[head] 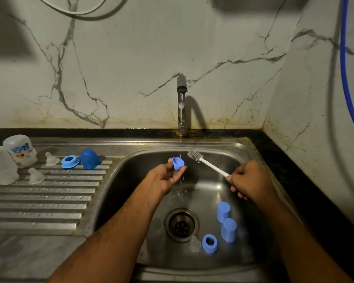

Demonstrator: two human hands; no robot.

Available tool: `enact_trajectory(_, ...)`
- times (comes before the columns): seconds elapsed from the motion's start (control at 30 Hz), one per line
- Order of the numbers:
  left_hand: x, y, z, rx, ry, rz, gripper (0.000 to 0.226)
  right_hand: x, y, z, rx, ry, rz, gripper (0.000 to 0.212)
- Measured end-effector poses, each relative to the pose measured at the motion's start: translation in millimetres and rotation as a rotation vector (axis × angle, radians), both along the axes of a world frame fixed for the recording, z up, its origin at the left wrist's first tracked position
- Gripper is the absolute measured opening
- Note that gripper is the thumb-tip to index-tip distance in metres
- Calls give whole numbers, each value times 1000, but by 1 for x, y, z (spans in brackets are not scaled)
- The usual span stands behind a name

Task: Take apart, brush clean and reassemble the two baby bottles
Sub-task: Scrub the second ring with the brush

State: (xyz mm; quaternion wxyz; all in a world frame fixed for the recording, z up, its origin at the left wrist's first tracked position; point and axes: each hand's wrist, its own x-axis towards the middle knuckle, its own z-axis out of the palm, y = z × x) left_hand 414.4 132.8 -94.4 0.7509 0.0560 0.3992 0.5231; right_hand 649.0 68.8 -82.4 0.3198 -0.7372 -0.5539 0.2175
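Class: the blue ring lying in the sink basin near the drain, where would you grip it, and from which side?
Grip the blue ring by its outer wall, coming from above. It lies tilted with its hole facing up, and a clear teat crowds its left side, so pinch front and back.

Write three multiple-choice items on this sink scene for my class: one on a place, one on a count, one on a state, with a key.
1. Where do the two clear bottle bodies stand?
A. in the basin
B. on the drainboard
C. under the tap

2. How many blue parts lie in the basin near the drain?
A. one
B. three
C. five

3. The tap is:
A. running
B. off
C. covered

Key: 1 B, they stand upturned on the ribbed drainboard. 2 B, two caps and one ring. 3 A, a thin stream falls beside the small blue cap held in the left hand; the right hand grips the bottle brush.
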Motion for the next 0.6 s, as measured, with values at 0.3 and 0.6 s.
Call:
enact_trajectory(0.3, -2, 8, -2, 18, -4, 3, 5, 5, 5, -7, 6, -29, 18, 29)
enact_trajectory(0.6, 12, 6, 0, 3, -108, 14, 21, 4, 6, -8, 18, -74, 11, 28)
